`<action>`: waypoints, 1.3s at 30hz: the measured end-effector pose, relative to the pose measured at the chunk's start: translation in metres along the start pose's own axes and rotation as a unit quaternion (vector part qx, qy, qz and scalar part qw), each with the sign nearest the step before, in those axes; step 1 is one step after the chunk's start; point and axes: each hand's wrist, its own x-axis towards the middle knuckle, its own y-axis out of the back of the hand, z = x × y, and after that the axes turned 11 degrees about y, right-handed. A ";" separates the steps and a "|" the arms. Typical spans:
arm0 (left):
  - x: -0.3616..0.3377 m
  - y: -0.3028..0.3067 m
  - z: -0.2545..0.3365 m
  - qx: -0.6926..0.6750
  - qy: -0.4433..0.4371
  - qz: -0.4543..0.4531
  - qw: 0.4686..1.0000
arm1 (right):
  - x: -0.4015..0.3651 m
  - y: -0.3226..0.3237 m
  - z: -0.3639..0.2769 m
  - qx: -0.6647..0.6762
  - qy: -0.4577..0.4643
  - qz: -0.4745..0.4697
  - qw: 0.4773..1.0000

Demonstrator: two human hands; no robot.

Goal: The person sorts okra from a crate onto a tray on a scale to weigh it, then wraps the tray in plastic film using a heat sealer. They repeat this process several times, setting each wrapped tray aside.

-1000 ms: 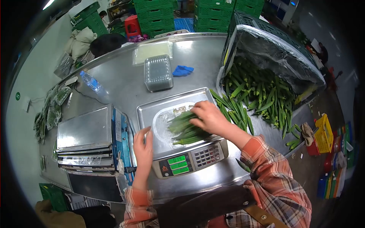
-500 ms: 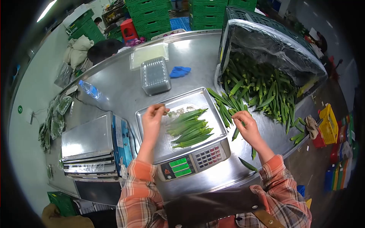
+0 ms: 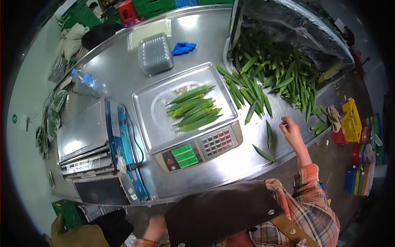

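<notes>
Several green okra pods (image 3: 195,109) lie side by side on the steel tray (image 3: 152,131) of a scale, whose green display (image 3: 185,155) is lit. My left hand (image 3: 155,227) is low at the bottom edge, beside the dark apron, blurred, its fingers not readable. Right of the scale, my right hand (image 3: 291,131) hovers over the table edge with fingers curled, and nothing can be made out in them. Two single pods (image 3: 263,153) lie between it and the scale. Loose okra (image 3: 284,78) spills from a plastic-lined crate (image 3: 288,24).
Stacked clear plastic trays (image 3: 155,54) and a blue cloth (image 3: 184,48) sit behind the scale. More scales (image 3: 84,136) with a cable and a water bottle (image 3: 87,79) are at left. Part of another person (image 3: 78,232) shows at lower left. A yellow basket (image 3: 351,121) stands at right.
My left hand has left the scale tray and dropped toward my body. My right hand has moved right, away from the loose pods. The view has tilted down.
</notes>
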 end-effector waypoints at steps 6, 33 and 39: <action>-0.012 -0.036 -0.017 -0.050 -0.143 0.090 0.984 | 0.020 -0.024 -0.011 0.014 0.124 0.036 0.992; 0.107 0.130 0.253 0.070 -0.534 0.499 0.679 | 0.049 -0.048 -0.115 0.100 0.221 -0.009 0.970; 0.068 0.114 0.251 -0.073 -0.538 0.487 0.685 | 0.073 -0.073 -0.186 0.085 0.381 0.030 0.920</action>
